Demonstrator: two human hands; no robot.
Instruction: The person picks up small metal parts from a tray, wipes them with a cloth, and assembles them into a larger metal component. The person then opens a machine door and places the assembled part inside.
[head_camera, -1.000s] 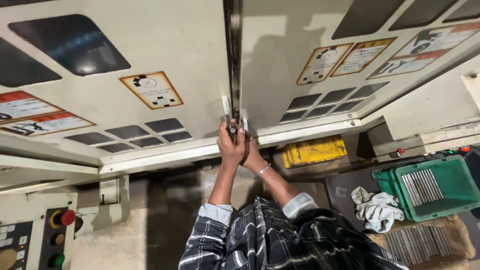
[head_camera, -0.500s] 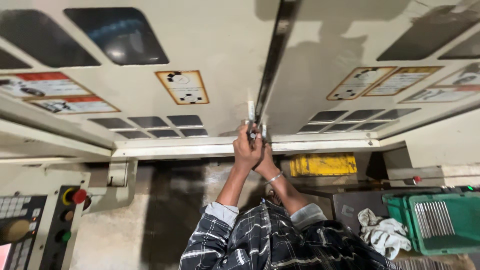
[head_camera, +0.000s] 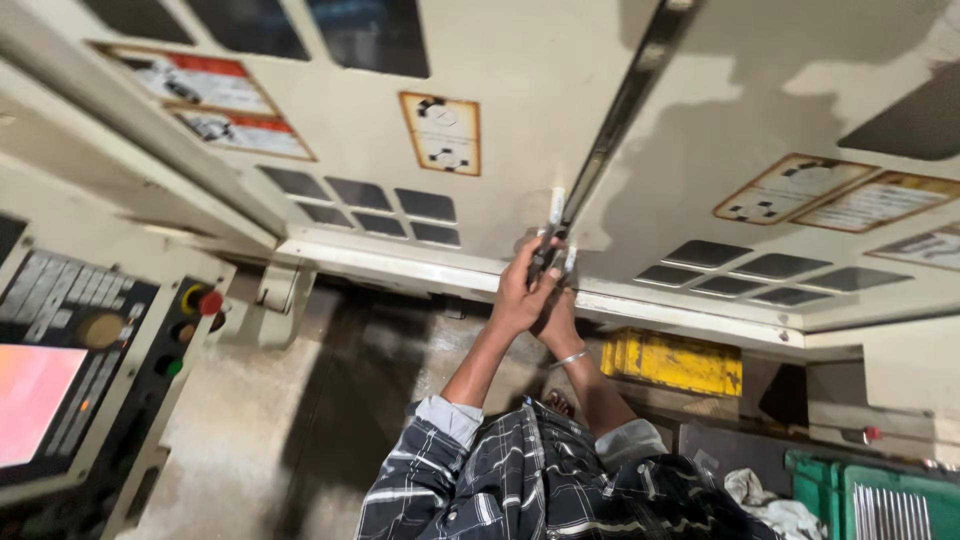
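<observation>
Two cream machine doors meet at a dark seam (head_camera: 620, 115). Short metal door handles (head_camera: 556, 207) sit on either side of its lower end. My left hand (head_camera: 520, 295) is closed around the handles at the seam. My right hand (head_camera: 557, 320), with a thin bracelet at the wrist, is pressed against them just below and behind the left hand. Both arms reach out from plaid sleeves (head_camera: 500, 470). The fingers hide most of the handles, so I cannot tell which hand has which handle.
A control panel (head_camera: 100, 330) with a keypad, a red button and a pink-lit screen (head_camera: 30, 400) stands at the left. A yellow crate (head_camera: 675, 360) lies under the doors. A green crate (head_camera: 880, 500) and a white rag (head_camera: 770, 505) are at the bottom right.
The view has swung right and tilted, so the seam now slants. Both hands have stayed together on the handles at the seam.
</observation>
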